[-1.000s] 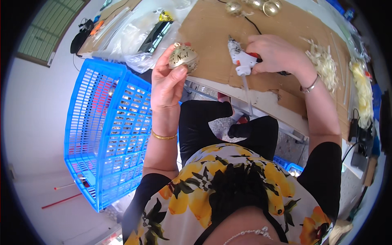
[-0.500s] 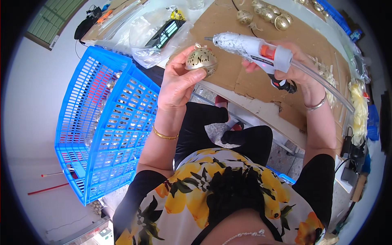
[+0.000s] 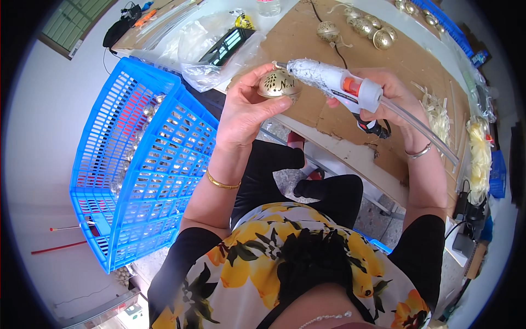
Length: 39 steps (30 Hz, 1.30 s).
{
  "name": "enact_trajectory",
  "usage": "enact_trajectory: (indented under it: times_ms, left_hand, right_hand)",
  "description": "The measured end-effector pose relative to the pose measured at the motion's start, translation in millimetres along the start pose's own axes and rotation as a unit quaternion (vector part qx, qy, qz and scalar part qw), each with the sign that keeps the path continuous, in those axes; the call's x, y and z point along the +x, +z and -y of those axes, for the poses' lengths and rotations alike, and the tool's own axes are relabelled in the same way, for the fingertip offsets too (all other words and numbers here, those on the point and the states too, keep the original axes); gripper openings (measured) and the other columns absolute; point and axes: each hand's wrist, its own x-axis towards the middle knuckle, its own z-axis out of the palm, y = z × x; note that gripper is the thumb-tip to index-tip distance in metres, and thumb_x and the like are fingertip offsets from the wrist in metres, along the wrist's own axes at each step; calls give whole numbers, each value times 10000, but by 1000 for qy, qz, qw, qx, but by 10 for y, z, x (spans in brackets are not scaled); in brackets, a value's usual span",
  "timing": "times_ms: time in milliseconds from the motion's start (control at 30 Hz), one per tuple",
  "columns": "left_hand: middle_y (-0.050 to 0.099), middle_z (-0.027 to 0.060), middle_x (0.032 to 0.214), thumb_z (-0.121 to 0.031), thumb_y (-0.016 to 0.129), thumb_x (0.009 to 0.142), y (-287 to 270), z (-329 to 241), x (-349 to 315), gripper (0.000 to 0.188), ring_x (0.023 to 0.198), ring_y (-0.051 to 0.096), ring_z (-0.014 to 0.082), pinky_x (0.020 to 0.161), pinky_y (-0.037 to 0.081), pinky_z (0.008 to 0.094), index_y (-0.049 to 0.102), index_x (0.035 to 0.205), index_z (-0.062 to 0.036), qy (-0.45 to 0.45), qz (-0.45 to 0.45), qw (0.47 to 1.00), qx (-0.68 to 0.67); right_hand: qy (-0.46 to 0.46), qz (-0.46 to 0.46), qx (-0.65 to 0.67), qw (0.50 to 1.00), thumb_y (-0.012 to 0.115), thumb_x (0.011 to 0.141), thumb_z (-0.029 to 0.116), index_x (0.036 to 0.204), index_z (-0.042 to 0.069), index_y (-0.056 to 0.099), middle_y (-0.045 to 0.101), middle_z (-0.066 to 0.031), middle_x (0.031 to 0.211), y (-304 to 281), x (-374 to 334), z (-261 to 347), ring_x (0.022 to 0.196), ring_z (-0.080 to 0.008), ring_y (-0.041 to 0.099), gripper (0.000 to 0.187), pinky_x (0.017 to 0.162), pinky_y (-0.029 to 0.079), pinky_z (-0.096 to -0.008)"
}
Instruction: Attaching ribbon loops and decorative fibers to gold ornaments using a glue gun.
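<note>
My left hand [image 3: 244, 104] is closed round a gold ball ornament [image 3: 278, 84] with cut-out patterns and dark lettering, fingers behind it and thumb along its lower side. In my right hand [image 3: 392, 93] is a white glue gun [image 3: 323, 77], its body wrapped in a crumpled covering. A long clear glue stick [image 3: 419, 129] sticks out of its back end. The gun's metal nozzle [image 3: 280, 65] points left and sits at the top of the ornament, by its small loop. Whether tip and loop touch, I cannot tell.
Brown cardboard [image 3: 307, 104] covers the table. Farther back lie several gold balls [image 3: 364, 26] and a single one [image 3: 327, 31] beside a black cable. A blue plastic crate [image 3: 148, 164] holding more balls stands at my left. Pale ribbon strips [image 3: 479, 164] lie at the right.
The glue gun's nozzle has come down to the ornament's top. The ornament has turned slightly in my left hand and shifted a little right.
</note>
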Motion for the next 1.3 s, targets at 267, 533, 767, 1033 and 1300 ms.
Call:
enact_trajectory:
  times_ms: [267, 533, 767, 1033, 1300]
  left_hand:
    - [596, 95, 997, 87, 708, 643, 30, -19, -4, 591, 891, 585, 160, 811, 481, 282, 468, 1180, 43, -4, -17, 1000, 24]
    - [589, 91, 1010, 100, 706, 638, 20, -6, -1, 592, 905, 583, 165, 813, 482, 285, 471, 1178, 38, -3, -12, 1000, 6]
    - [586, 96, 1026, 100, 709, 638, 12, -32, -17, 595, 918, 580, 168, 823, 480, 290, 463, 1177, 45, 4, -33, 999, 6]
    - [574, 99, 1052, 100, 721, 628, 30, -31, -11, 613, 931, 573, 164, 835, 474, 288, 457, 1179, 50, 20, -45, 999, 18]
    - [572, 103, 1052, 101, 717, 633, 56, -43, -13, 610, 931, 572, 161, 839, 474, 290, 455, 1182, 56, 20, -44, 998, 40]
  right_hand:
    - [-1, -10, -38, 999, 728, 684, 314, 1125, -43, 535, 614, -81, 914, -17, -7, -39, 720, -64, 530, 599, 539, 404, -153]
    - [12, -18, -61, 998, 725, 687, 283, 1059, -31, 571, 600, -47, 875, 17, -2, 12, 737, -81, 527, 511, 584, 436, -187]
    - [29, -44, -60, 997, 718, 673, 274, 1016, -15, 592, 605, -27, 826, 55, -14, 37, 706, -79, 521, 466, 582, 423, -197]
    - [4, -49, -84, 995, 728, 660, 306, 989, -6, 601, 619, -35, 804, 13, 1, 6, 690, -83, 540, 470, 581, 432, -205]
    - [16, -38, -98, 994, 713, 702, 254, 1004, -14, 593, 610, -37, 783, 9, -12, 65, 648, -80, 533, 421, 561, 439, -199]
